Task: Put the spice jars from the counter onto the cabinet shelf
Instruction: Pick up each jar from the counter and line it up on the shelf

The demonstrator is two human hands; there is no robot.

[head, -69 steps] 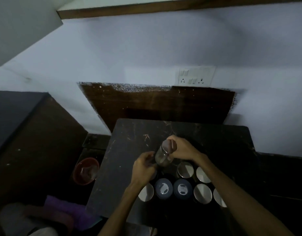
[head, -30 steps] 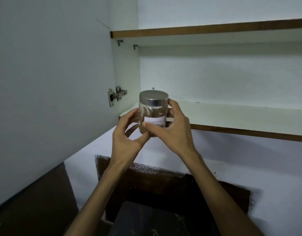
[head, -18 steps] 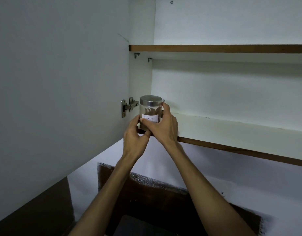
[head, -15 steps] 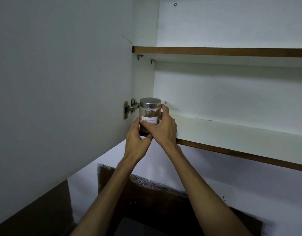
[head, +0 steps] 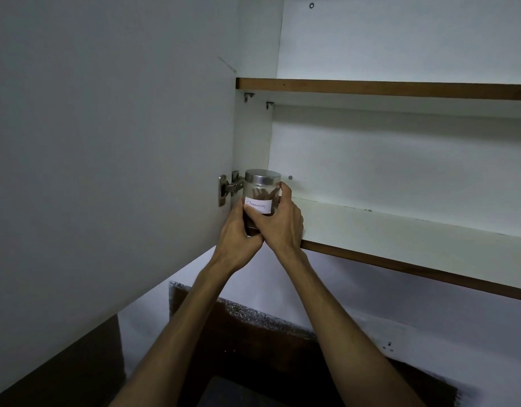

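A clear glass spice jar point(head: 261, 190) with a silver lid and a white label reading "Cinnamon" stands upright at the far left end of the lower cabinet shelf point(head: 400, 230), close to the cabinet's side wall. Brown sticks show inside it. My left hand point(head: 238, 233) cups its lower left side and my right hand point(head: 279, 221) wraps its right side and front. Whether the jar's base rests on the shelf is hidden by my hands. The other jars on the counter are out of view.
The open white cabinet door point(head: 106, 142) hangs at the left on a metal hinge point(head: 228, 188) just beside the jar. An upper shelf point(head: 385, 89) runs above. A dark counter edge point(head: 224, 392) shows at the bottom between my forearms.
I lifted the jar from the counter up to the cabinet. In the last half second both hands carried it slightly further left and in, to the shelf's left end.
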